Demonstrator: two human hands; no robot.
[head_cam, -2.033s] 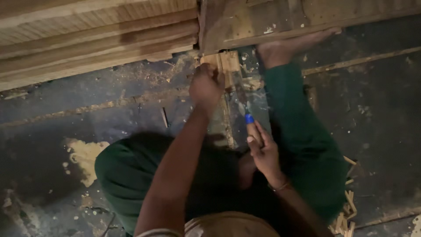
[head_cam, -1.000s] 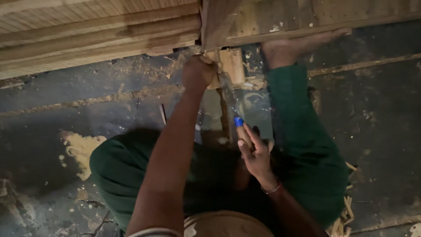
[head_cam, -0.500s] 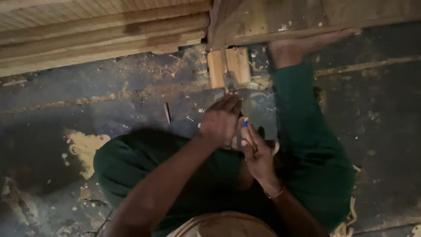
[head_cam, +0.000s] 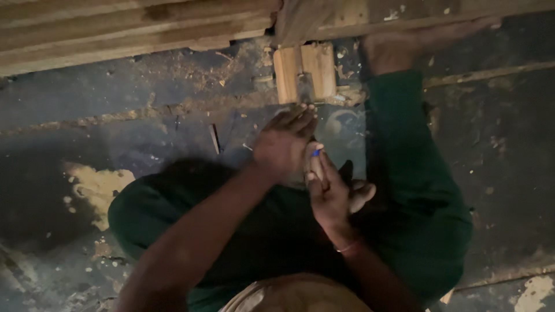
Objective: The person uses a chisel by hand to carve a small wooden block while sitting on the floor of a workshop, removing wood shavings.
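Right hand (head_cam: 335,193) closes its grip on a blue-tipped tool (head_cam: 315,155); left hand (head_cam: 283,144) lies open-fingered beside it, near the wood block's (head_cam: 305,72) edge.

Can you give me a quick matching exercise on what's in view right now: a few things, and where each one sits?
Things:
1. wood block
2. sawdust patch
3. blue-tipped tool
4. bare foot

Places:
A. between the left hand and right hand
B. on the floor at far left
C. against the planks, top right
D. on the floor just beyond the hands

Pairs: 1-D, 2-B, 3-A, 4-C
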